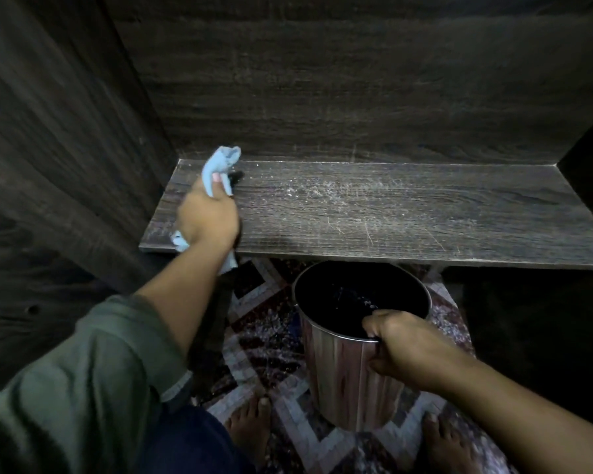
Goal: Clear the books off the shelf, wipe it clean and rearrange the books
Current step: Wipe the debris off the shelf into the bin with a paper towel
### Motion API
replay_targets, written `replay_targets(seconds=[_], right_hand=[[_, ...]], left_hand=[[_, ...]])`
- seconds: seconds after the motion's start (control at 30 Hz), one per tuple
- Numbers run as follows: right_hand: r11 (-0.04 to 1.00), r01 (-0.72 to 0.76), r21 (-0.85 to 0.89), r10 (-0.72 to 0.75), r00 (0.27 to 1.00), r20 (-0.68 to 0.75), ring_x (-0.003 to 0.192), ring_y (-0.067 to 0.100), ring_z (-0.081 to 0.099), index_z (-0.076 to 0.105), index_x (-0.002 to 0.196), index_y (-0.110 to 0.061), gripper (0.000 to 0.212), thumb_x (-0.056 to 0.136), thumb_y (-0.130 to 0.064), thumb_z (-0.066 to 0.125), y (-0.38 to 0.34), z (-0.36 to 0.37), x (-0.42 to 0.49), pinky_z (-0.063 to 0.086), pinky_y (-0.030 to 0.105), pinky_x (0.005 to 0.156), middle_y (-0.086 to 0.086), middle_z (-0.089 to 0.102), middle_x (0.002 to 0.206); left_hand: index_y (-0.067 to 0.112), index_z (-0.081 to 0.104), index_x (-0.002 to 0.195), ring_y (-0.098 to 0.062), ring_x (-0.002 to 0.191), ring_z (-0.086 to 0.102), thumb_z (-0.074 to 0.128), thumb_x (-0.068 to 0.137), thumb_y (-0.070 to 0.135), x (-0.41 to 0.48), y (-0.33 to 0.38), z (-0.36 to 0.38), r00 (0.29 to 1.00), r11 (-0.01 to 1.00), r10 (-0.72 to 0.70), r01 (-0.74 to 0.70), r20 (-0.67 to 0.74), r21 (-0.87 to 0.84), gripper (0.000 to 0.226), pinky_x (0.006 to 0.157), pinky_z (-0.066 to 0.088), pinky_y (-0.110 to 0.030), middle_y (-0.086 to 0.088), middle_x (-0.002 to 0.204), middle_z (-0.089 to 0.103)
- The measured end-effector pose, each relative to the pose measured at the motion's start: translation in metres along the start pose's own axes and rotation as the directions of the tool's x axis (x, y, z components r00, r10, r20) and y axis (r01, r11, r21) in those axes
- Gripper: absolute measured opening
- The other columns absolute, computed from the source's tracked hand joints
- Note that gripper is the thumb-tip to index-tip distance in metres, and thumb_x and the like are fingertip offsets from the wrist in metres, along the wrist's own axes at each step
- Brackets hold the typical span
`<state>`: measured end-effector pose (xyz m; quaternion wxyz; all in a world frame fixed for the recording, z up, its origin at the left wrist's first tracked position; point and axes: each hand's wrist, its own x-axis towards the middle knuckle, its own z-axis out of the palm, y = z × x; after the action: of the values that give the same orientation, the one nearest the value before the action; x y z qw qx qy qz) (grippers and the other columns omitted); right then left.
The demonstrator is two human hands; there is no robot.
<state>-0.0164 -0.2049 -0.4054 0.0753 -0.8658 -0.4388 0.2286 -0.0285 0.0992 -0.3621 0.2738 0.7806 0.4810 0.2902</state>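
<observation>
Dark wood-grain shelf [391, 206] is showing pale dust specks across its middle & back edge. L hand [208, 218] is gripping a light blue cloth [220, 162] at the shelf's left end, fingers curled tight round it, cloth tip pointing at the back corner. R hand [401, 347] is clamping the rim of a metal bin [343, 381] just below the shelf's front edge, over a patterned rug [264, 323]; can't tell if bin is resting or lifted.
</observation>
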Motion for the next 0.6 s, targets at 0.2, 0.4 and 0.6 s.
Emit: replay_targets(seconds=[0.2,0.4,0.6], right_hand=[[1.000,-0.015,-0.010,0.014,0.999,-0.033,0.100,0.022,0.061,0.039,0.079,-0.030,0.037,0.070,-0.030,0.075,-0.003,-0.002,0.000,0.044,0.029,0.077,-0.005,0.056,0.100],[1.000,-0.029,-0.009,0.029,0.999,-0.042,0.100,0.023,0.060,0.044,0.081,-0.029,0.031,0.071,-0.029,0.073,0.001,-0.004,-0.002,0.045,0.031,0.080,-0.003,0.056,0.099],[0.999,-0.029,-0.016,0.028,0.999,-0.039,0.103,0.024,0.059,0.051,0.088,-0.026,0.030,0.070,-0.030,0.074,0.001,-0.003,-0.001,0.046,0.031,0.082,-0.003,0.056,0.102]], left_hand=[[0.023,0.054,0.136,-0.033,0.115,0.054,0.048,0.096,0.025,0.019,-0.004,-0.013,0.939,0.961,0.275,-0.264,-0.206,0.080,0.040,0.092,0.039,-0.036,-0.007,0.132,0.059],[0.018,0.047,0.141,-0.037,0.129,0.041,0.046,0.097,0.037,0.037,-0.053,-0.005,0.962,0.883,0.254,-0.272,0.098,0.383,0.048,0.105,0.034,-0.042,-0.012,0.148,0.041],[0.031,0.050,0.139,-0.035,0.118,0.054,0.044,0.099,0.032,0.014,0.001,0.015,0.989,0.988,0.144,-0.143,-0.015,0.050,0.040,0.095,0.040,-0.037,-0.010,0.132,0.059]])
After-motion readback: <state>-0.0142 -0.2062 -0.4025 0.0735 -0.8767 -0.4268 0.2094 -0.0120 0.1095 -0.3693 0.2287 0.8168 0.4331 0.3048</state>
